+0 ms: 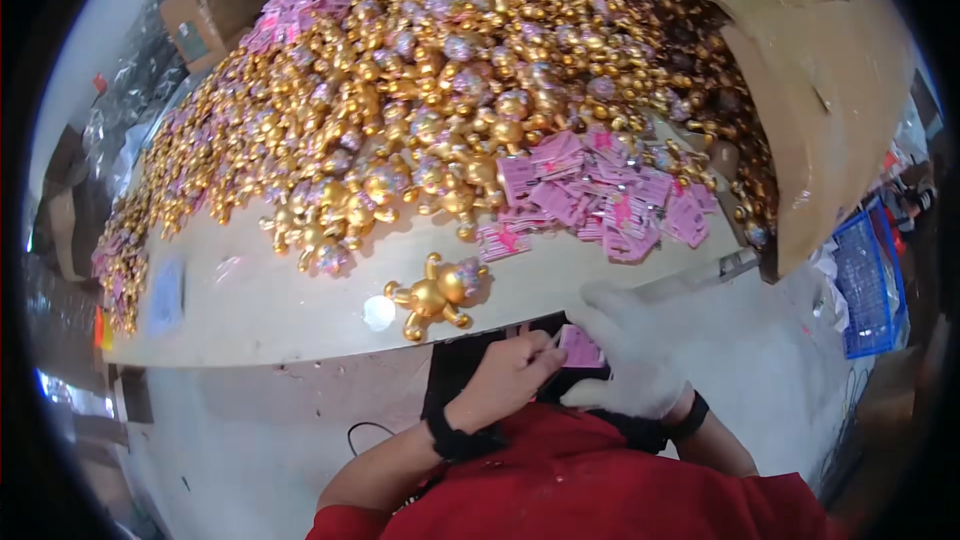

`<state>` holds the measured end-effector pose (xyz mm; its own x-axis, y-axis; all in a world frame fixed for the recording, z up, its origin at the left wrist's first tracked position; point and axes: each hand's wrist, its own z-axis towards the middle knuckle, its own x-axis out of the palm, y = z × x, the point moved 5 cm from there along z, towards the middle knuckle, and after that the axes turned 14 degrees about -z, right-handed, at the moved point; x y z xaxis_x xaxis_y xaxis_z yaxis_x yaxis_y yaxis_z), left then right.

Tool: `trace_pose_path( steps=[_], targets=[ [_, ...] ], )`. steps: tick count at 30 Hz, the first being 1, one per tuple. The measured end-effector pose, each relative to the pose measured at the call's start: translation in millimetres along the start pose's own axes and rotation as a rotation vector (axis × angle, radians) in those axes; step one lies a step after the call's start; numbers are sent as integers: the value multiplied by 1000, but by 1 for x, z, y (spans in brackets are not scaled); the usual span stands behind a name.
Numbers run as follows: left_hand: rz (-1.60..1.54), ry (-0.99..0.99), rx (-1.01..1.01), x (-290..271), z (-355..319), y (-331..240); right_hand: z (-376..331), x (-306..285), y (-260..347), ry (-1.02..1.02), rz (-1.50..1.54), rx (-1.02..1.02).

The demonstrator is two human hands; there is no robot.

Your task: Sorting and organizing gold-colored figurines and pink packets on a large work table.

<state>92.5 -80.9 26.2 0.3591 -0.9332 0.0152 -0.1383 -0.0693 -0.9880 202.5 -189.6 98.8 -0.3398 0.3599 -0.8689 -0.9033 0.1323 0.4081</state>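
Far left edge of the tabletop [250, 310]: a trailing strip of gold figures, thinning toward the near corner, with a pale blue patch on the bare board beside it. Across the back and centre: a deep heap of gold bear figures [420, 90], piled to the far edge and spilling forward. Just in front of the heap, alone near the near edge: one gold bear figure [435, 295], lying flat, limbs spread, a small white disc [379, 312] touching its left side. Below the near edge, over the lap: left hand [505, 375], bare, black band at the wrist, fingers curled together and pinched against the edge of a pink tag card [580, 347]. Right of it: right hand [630, 355] in a white glove, fingers closed around the same card from the right side. Behind, toward the right edge: a loose spread of pink tag cards [600, 195]. Far right: a tipped cardboard box [820, 90] with figures pouring out, and a blue basket [865, 285] off the table.

Likely risks: card held over open lap, clear of the board, so a slipped pinch drops it to the floor; glove fabric dulling grip; heap sliding forward onto the lone figure.
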Motion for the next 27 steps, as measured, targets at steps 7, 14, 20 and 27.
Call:
trace_pose_path(
  steps=[7,14,20,27],
  targets=[
    [107,129,74,16,-8,-6,-13,36,9,195,43,-6],
    [359,130,290,13,-17,18,-34,64,1,0,-52,-253],
    [277,232,125,6,-21,26,-36,69,2,301,43,-128],
    [-23,281,-212,-1,-25,32,-27,67,15,388,-13,-175]
  ],
)
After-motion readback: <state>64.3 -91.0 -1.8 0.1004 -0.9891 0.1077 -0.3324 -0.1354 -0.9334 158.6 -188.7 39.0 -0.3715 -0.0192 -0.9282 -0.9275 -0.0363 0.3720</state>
